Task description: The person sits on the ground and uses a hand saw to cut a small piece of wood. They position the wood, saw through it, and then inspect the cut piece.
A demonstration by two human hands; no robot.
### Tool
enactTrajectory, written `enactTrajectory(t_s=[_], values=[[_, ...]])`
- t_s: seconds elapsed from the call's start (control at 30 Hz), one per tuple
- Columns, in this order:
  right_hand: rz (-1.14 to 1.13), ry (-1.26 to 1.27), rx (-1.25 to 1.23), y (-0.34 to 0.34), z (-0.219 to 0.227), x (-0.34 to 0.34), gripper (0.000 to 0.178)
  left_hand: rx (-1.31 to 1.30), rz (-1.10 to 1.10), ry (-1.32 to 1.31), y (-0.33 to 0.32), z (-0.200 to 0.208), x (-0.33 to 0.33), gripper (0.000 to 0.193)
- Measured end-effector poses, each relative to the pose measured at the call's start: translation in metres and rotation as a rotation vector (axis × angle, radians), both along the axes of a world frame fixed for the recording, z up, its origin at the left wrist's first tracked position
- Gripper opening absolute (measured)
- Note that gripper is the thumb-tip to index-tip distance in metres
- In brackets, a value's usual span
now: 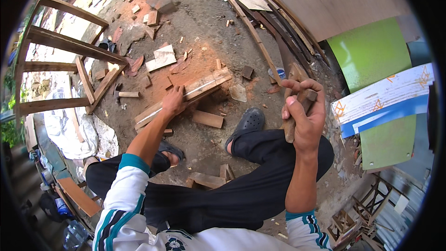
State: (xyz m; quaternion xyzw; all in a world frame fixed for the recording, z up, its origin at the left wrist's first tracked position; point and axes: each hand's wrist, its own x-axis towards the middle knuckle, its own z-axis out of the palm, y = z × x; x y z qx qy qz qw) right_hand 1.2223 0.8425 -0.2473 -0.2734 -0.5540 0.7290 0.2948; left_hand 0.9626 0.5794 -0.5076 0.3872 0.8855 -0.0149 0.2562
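Note:
My left hand [173, 101] is on a length of wood [204, 86], with its fingers bent over the top. A pale strip runs along the wood, which lies slantwise on reddish, sawdust-strewn ground. Raised at the right, my right hand [307, 114] is closed round a worn brown wooden tool [290, 129] made of crossing bars. My palm and fingers hide part of it, and its exact kind is unclear. A short wooden block [207, 119] lies just below the wood, near my dark clog [251, 120].
A wooden frame [69, 46] stands at the left beside white sheeting [65, 130]. Offcuts, including a pale board piece [161, 57], litter the ground ahead. Long timber strips [274, 14] and green panels [371, 56] line the right. More scraps [206, 180] lie between my legs.

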Motion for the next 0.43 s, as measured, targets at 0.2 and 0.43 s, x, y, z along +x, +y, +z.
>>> enactTrajectory(t_s=[0.2, 0.43], values=[[0.043, 0.019, 0.001, 0.0, 0.002, 0.002, 0.036, -0.034, 0.024, 0.007, 0.009, 0.003, 0.007, 0.076], [0.08, 0.01, 0.025, 0.005, 0.005, 0.014, 0.037, -0.044, 0.025, 0.004, 0.011, -0.001, 0.011, 0.079]])
